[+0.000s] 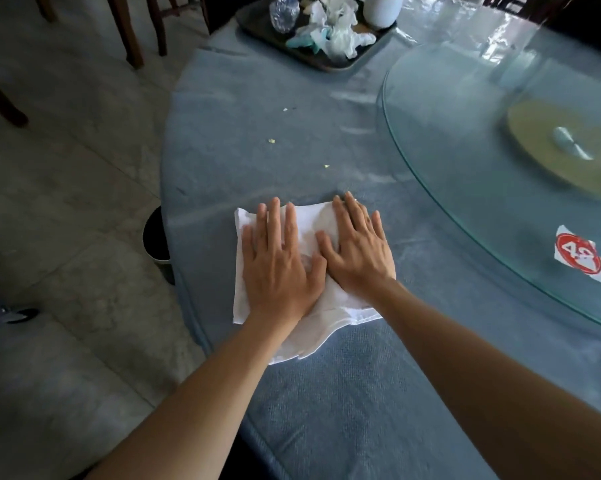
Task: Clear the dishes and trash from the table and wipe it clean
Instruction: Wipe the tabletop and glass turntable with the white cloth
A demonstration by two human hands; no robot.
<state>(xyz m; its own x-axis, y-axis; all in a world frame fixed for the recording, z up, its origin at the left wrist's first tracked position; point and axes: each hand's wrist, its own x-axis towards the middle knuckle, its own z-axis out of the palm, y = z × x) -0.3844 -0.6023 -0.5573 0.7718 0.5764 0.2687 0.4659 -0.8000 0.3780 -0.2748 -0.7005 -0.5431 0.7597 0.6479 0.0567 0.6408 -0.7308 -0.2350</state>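
A white cloth (247, 306) lies flat on the blue-covered round table (344, 393), near its left edge. My left hand (278, 261) presses on the cloth with straight fingers spread. Beside it, my right hand (357, 247) presses flat on the cloth's right part, thumbs almost touching. A few small crumbs (272, 141) lie on the table beyond the cloth. At the far edge a dark tray (267, 32) holds crumpled tissues (337, 26), a crushed plastic bottle (284, 10) and a white cup (382, 8).
A glass turntable (465, 150) fills the table's right side, with a red number sticker (578, 254) near its rim. A dark bin (157, 237) stands on the tiled floor by the table's left edge. Wooden chair legs (129, 29) stand at the back left.
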